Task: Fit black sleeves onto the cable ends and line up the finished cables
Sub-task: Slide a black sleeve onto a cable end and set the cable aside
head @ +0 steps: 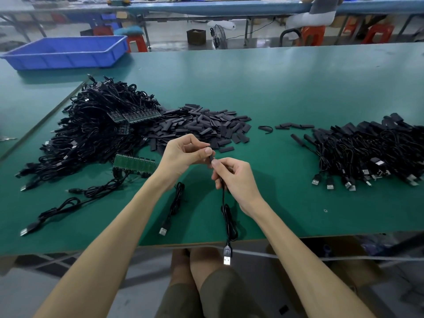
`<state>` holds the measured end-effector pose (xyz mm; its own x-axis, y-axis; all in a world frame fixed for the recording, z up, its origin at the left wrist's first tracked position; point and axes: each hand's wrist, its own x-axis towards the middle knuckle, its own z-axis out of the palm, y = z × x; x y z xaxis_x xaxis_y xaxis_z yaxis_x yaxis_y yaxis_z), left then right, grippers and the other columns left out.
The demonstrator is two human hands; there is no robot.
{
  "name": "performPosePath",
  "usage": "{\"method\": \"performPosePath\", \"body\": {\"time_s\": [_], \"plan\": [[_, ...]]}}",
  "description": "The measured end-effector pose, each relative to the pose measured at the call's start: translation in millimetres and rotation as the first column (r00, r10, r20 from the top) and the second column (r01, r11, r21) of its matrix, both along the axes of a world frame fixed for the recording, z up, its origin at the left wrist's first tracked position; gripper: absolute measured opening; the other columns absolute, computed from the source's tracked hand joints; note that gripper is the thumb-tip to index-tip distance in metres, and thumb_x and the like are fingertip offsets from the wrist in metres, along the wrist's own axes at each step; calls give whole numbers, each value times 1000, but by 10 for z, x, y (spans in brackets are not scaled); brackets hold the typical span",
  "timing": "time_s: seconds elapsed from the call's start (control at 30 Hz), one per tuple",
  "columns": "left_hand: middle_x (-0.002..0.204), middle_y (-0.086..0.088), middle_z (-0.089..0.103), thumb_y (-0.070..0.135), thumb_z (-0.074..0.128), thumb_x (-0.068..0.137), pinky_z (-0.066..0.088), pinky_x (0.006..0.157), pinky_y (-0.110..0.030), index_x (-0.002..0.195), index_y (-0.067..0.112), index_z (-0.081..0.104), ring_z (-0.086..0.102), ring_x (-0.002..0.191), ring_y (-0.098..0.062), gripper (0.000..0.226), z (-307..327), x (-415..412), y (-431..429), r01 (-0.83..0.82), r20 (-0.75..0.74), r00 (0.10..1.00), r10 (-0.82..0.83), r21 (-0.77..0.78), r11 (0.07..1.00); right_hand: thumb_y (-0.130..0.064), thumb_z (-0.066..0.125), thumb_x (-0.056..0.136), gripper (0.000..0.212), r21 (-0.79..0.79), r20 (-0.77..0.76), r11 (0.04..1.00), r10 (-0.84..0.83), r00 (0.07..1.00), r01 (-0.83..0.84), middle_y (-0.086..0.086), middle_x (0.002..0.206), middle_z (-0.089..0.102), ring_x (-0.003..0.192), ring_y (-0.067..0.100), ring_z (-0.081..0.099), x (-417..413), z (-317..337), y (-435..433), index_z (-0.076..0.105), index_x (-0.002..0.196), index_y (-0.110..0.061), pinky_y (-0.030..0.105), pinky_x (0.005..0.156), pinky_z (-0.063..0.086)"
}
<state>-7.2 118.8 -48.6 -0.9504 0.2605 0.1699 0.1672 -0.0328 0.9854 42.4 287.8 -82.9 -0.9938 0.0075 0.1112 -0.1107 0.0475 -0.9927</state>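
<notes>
A: Hands?
B: Both raised mid-table: left hand (183, 154) pinches a black sleeve (210, 157), right hand (237, 180) grips the USB cable (223, 198) just beneath.
A: Room?
B: Bare green mat (298, 203) at 4 o'clock; plug (227, 260) dangles past near edge.

We are sitting in an assembly workshop: cable heaps (91, 129) and a blue bin (66, 51) are crowding the long tabletop (298, 88).
</notes>
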Motion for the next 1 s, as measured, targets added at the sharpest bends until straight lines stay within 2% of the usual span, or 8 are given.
{"method": "performPosePath", "body": {"time_s": [0.17, 0.33, 0.6, 0.77, 0.9, 1.0], "plan": [[93, -26, 74, 10, 82, 82, 59, 78, -33, 82, 4, 63, 71, 78, -27, 20, 1, 9, -18, 1, 16, 1000, -1, -38, 999, -29, 73, 95, 20, 34, 8, 999, -8, 1000, 7, 3, 66, 69, 51, 16, 59, -7, -18, -23, 73, 88, -10, 29, 61, 50], [92, -25, 74, 7, 83, 80, 60, 77, -34, 74, 10, 59, 70, 74, -26, 25, 17, 6, -2, -4, 4, 1000, 4, -64, 998, -30, 74, 94, 19, 36, 18, 999, -24, 1000, 23, 1, 66, 70, 52, 13, 60, -17, -31, -3, 74, 86, -13, 24, 60, 49], [88, -12, 76, 5, 82, 83, 61, 79, -35, 79, 2, 55, 73, 82, -31, 27, -4, -7, -33, -12, -47, 999, 8, -95, 995, -33, 72, 95, 22, 57, 28, 998, -17, 999, 15, 2, 68, 71, 53, 13, 61, -14, -25, -12, 74, 88, -12, 21, 59, 49], [89, -16, 76, 5, 81, 84, 62, 81, -40, 79, -3, 54, 73, 83, -35, 29, -21, -16, -14, -33, -85, 996, 24, -111, 993, -31, 71, 96, 21, 58, 22, 998, -27, 999, 25, 2, 70, 72, 55, 13, 63, -11, -16, -19, 73, 89, -11, 18, 56, 47], [89, -18, 76, 3, 79, 85, 61, 80, -37, 79, -8, 53, 74, 78, -28, 29, -45, -12, 1, -52, -129, 991, 36, -121, 991, -29, 71, 97, 20, 49, 19, 998, -27, 999, 26, 3, 69, 71, 57, 14, 64, -4, -21, -17, 73, 90, -11, 20, 59, 47], [89, -20, 75, 3, 78, 87, 61, 82, -41, 82, -11, 54, 73, 79, -29, 28, -57, 10, 8, -61, -150, 988, 42, -120, 991, -32, 71, 96, 22, 53, 10, 998, -30, 999, 30, 3, 68, 71, 56, 15, 64, 6, -6, -12, 73, 90, -11, 21, 60, 48]]}}
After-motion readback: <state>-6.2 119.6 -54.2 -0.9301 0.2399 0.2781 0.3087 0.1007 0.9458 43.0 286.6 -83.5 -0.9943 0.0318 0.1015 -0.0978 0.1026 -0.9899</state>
